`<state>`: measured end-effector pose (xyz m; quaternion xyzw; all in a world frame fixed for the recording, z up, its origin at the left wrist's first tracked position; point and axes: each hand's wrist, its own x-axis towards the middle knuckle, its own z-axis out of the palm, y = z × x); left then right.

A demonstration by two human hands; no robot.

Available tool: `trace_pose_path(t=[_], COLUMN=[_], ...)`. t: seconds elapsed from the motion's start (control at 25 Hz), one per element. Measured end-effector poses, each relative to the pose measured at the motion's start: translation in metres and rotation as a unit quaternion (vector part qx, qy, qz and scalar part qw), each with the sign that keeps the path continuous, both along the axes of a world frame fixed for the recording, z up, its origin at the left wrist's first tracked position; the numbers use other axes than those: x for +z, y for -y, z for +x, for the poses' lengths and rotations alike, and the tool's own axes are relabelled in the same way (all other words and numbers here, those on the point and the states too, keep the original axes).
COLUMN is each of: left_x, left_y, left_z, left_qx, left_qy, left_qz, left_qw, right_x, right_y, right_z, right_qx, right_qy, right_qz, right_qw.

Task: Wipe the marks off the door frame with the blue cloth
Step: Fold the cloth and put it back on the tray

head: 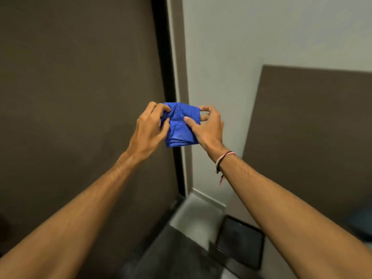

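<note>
Both arms stretched out, left hand (150, 125) and right hand (207, 126) pinching a folded blue cloth (180, 125) between them, fingers closed on its side edges, thumbs on the front. It's held up in the air right in front of the door frame (177, 57), with the brown door (80, 87) left of that.

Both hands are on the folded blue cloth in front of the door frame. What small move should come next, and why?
Probably let the left hand release, leaving the right hand to press the blue cloth onto the door frame. The cloth looks already folded into a pad, held in the air by both hands and apparently not yet against the frame.
</note>
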<state>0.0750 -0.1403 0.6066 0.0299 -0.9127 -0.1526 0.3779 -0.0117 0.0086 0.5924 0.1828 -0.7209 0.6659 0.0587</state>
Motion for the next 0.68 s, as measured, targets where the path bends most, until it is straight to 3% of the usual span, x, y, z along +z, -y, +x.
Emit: trace_pose_path(t=[0.12, 0.32, 0.68], left_x=[-0.075, -0.240, -0.515], left_y=[-0.053, -0.136, -0.221], left_z=[-0.055, -0.127, -0.150], left_qx=[-0.045, -0.092, -0.075], left_qy=[0.036, 0.186, 0.436], left_qz=[0.052, 0.123, 0.205], left_qw=[0.997, 0.970, 0.873], right_x=[-0.070, -0.233, -0.522], right_y=[-0.060, -0.151, -0.230], right_z=[-0.046, -0.106, -0.118], right_qx=[-0.028, -0.072, -0.084], right_qy=[0.066, 0.203, 0.409], right_qz=[0.033, 0.123, 0.256], right_qw=[0.997, 0.969, 0.872])
